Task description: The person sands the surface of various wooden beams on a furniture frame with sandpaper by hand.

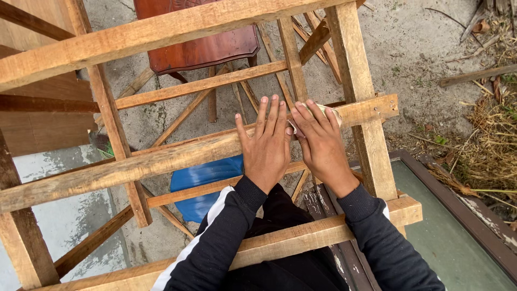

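Pressing my flat, open left hand (266,145) and my right hand (321,144), pinning sandpaper (329,111), on frame rail (134,167); blue drum (207,183) below.

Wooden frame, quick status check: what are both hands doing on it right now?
Left hand flat on the wooden rail. Right hand pressing a pale sheet onto the same rail. Upright post close beside the right hand.
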